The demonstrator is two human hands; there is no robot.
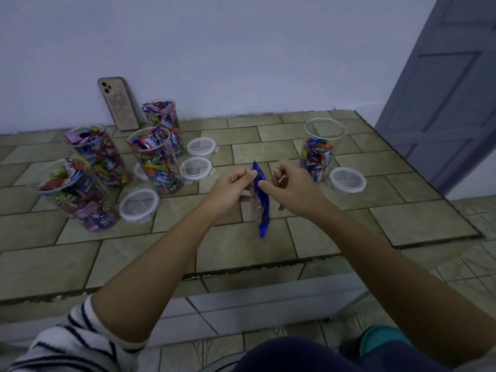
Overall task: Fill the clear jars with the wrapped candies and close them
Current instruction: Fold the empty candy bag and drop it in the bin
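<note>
Now pinching blue candy packet [261, 200] upright between left grip [233, 186] and right grip [292, 183], above tiled ledge [308, 232]; half-filled clear jar [320, 154] just right, open, lid [347, 180] beside it.

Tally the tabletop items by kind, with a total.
Clear plastic candy jars, all open: 5
Round clear lids with white rims, lying loose: 5
Blue foil candy bag, held in both hands: 1
Phone leaning on wall: 1
Total: 12
</note>
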